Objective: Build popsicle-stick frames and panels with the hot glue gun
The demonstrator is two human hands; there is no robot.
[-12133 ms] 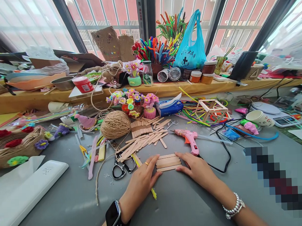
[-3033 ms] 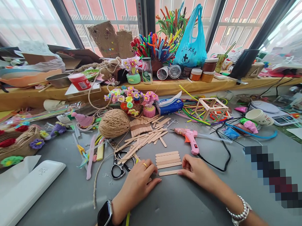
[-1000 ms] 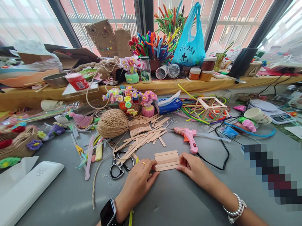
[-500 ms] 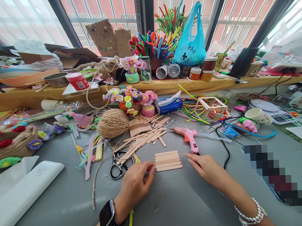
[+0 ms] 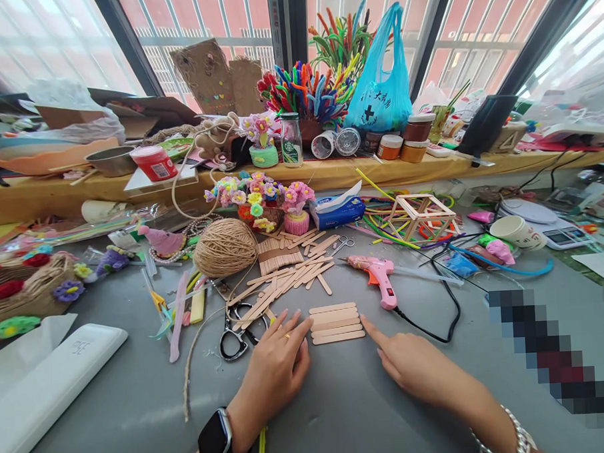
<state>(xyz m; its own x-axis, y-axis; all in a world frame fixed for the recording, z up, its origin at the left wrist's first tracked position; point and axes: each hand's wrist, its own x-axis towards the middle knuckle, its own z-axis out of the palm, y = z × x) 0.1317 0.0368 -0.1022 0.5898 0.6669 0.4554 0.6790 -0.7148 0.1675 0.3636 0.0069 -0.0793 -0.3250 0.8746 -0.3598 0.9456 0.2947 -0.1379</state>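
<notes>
Several popsicle sticks [image 5: 337,323] lie side by side on the grey table, forming a small flat panel. At the panel's left end is my left hand [image 5: 278,358], palm down with fingers spread and the index fingertip at the stick ends. My right hand [image 5: 413,362] points its index finger at the right end of the sticks, its other fingers curled beneath, holding nothing that I can see. Beyond the panel is a heap of loose popsicle sticks [image 5: 289,280]. A pink hot glue gun [image 5: 381,276] rests behind my right hand.
Black-handled scissors [image 5: 233,343] lie left of the panel, beside a ball of twine [image 5: 226,246]. The glue gun's black cord [image 5: 427,336] curves at the right. A white power bank [image 5: 69,390] is at far left. A stick frame [image 5: 421,214] stands farther back.
My right hand has moved left, bringing its index finger to the panel's right end. My left hand's fingers have spread and extended forward at the left end.
</notes>
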